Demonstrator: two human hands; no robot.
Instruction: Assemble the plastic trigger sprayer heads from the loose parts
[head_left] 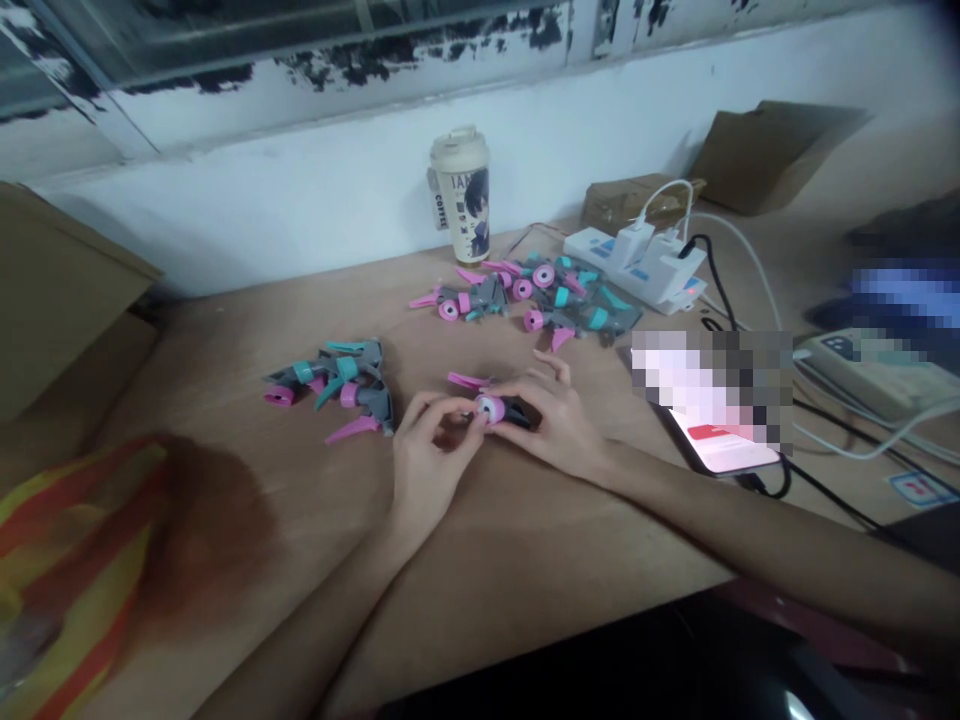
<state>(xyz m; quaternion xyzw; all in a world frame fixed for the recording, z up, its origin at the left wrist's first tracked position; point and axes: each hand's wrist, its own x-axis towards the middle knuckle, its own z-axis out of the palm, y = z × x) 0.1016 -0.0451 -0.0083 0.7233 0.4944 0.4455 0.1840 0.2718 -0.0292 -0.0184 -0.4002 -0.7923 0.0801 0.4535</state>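
Note:
Near the middle of the table, a pink and dark grey trigger sprayer head (491, 409) is held between my two hands. My left hand (429, 455) pinches its round pink collar, which has a white inner ring, between thumb and fingertips. Wrapped over the grey body from the other side is my right hand (561, 412), its little finger lifted. The pink trigger sticks out behind the fingers. To the left lies a small pile of grey, pink and teal sprayer heads (346, 385). A larger pile of sprayer heads (555, 290) lies beyond my hands.
A cream coffee cup (461, 200) stands against the wall. At the back right are a white power strip (637, 262) with plugs and cables and cardboard boxes (765, 150). A lit phone (705, 410) lies right of my hands. A yellow-red bag (82, 560) is at the left.

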